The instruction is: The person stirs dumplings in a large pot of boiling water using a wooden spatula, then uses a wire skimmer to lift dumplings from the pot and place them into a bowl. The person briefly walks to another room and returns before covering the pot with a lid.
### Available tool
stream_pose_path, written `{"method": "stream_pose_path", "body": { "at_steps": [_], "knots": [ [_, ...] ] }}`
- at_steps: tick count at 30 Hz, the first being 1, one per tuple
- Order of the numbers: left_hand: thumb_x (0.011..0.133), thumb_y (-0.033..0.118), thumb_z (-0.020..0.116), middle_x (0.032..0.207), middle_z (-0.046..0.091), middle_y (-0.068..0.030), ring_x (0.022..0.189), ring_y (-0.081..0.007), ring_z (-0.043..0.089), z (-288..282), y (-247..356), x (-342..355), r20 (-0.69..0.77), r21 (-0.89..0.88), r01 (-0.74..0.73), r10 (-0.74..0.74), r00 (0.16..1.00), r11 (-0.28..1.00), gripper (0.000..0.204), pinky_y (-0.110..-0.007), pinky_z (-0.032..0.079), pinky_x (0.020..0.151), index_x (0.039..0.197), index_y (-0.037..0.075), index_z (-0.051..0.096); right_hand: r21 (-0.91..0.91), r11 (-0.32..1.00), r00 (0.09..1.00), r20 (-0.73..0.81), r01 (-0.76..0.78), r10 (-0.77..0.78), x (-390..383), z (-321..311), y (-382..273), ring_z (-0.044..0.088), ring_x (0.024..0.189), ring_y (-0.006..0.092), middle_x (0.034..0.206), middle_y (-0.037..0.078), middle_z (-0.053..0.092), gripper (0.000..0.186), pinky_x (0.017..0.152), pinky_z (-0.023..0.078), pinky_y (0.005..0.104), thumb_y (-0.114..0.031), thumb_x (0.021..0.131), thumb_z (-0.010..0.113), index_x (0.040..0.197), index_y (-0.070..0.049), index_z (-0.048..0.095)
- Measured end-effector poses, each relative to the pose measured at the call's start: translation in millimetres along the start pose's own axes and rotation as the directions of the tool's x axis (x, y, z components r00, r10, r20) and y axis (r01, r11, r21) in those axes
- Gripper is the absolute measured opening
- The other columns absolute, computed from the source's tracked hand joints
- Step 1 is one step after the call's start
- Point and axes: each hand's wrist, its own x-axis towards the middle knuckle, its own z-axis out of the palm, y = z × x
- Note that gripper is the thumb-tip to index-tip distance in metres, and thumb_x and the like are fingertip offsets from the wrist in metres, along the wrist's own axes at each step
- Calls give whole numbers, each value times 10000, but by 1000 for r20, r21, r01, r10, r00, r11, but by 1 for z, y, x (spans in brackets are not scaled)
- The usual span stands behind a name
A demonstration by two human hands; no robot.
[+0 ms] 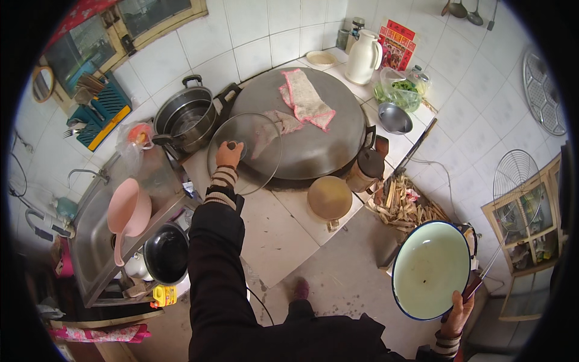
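My left hand (pixel 228 155) is closed round the knob of a clear glass lid (pixel 265 172), which overlaps the left edge of a big grey domed wok cover (pixel 329 145). Through the glass a greyish cloth shows. My right hand (pixel 459 315) grips the lower rim of an enamel basin (pixel 429 265), pale green inside with a blue rim, tilted so its inside shows. A long-handled wire skimmer (pixel 515 190) has its dark red grip (pixel 472 288) against that same hand; the fingers behind the basin are hidden. A pale cloth with pink edging (pixel 309 99) lies on the cover.
At the left, a steel pot (pixel 186 117) stands beside a sink (pixel 90 241) with a pink ladle-shaped scoop (pixel 129 208). Near the counter's front edge are a round brown-topped container (pixel 329 198) and a dark-lidded jar (pixel 367 169). Firewood (pixel 404 205) lies below right; a white jug (pixel 363 57) stands behind.
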Motion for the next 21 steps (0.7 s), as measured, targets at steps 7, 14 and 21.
{"method": "stream_pose_path", "body": {
  "at_steps": [7,14,21],
  "knots": [
    [660,414,708,973,658,-189,913,-363,623,-5,25,-3,-53,160,8,1,999,987,513,-435,489,806,971,13,638,-25,1000,999,-50,-6,5,11,1,-2,528,800,89,907,14,584,289,733,428,239,-105,845,578,1106,3,517],
    [729,306,730,700,619,-91,634,-163,561,-24,51,-24,-143,-90,-168,154,978,982,390,-315,461,636,813,-58,616,-12,1000,999,45,26,-25,29,6,-3,546,834,102,962,29,601,344,762,436,245,-128,852,579,1158,11,505],
    [737,263,747,676,560,-7,604,-86,497,-99,110,-126,-83,-502,-219,205,975,837,305,-262,433,572,829,-5,633,113,989,970,212,97,-119,59,20,-5,553,864,122,1015,45,597,448,796,444,277,-157,847,601,1235,21,463]
  ]
}}
